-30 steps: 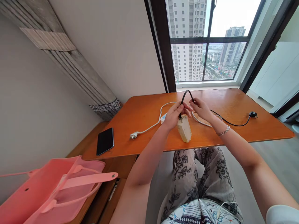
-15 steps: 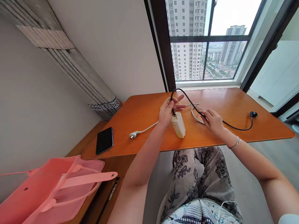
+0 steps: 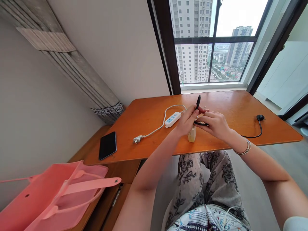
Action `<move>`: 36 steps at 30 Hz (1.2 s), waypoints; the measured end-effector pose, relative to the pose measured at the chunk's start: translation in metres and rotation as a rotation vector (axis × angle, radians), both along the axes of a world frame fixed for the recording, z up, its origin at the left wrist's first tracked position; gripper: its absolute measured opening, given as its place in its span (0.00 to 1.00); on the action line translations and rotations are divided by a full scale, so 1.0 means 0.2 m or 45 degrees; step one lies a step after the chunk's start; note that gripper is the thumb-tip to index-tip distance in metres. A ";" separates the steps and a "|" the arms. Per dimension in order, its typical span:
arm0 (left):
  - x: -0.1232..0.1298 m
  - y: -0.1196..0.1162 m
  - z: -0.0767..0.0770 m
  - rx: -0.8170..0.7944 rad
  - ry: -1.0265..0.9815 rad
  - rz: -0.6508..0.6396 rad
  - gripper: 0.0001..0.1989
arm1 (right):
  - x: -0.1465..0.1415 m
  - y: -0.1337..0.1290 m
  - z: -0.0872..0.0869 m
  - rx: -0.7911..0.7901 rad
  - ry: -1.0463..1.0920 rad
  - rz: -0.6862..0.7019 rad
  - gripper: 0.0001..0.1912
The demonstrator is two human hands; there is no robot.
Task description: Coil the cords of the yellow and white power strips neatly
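Observation:
A black cord (image 3: 198,100) rises in a loop between my hands, over the orange-brown table (image 3: 149,110). My left hand (image 3: 189,120) is closed on the cord near the top of a pale, yellowish block (image 3: 192,135). Just to its right, my right hand (image 3: 214,123) pinches another stretch of the same cord, its fingers close to those of my left. The upper part of the block is hidden by the hands. A black plug (image 3: 260,117) lies at the table's right, on the cord's far end.
A white power strip (image 3: 172,119) with its white plug (image 3: 138,139) lies left of my hands. Farther left is a black phone (image 3: 107,145). A pink bag (image 3: 57,195) stands at the lower left. Behind the table is a window (image 3: 214,61).
My left hand has moved right with the block, uncovering the white power strip. Both hands are now close together, and the wide arch of black cord has become a small loop.

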State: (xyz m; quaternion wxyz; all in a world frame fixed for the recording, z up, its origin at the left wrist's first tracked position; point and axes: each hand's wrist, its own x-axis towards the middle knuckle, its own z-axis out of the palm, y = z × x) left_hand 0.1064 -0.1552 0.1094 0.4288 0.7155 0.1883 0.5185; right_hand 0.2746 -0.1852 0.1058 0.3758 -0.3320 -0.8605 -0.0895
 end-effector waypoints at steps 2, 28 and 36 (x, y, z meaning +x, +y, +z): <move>0.01 0.00 -0.01 0.037 0.082 0.045 0.25 | 0.01 0.01 0.02 -0.100 0.128 -0.061 0.16; 0.00 -0.01 0.04 -0.351 -0.001 -0.319 0.26 | 0.14 0.10 0.10 -0.188 0.647 -0.039 0.07; -0.02 -0.05 0.07 -0.762 -0.179 -0.639 0.21 | 0.12 0.15 0.08 -0.277 0.712 0.088 0.10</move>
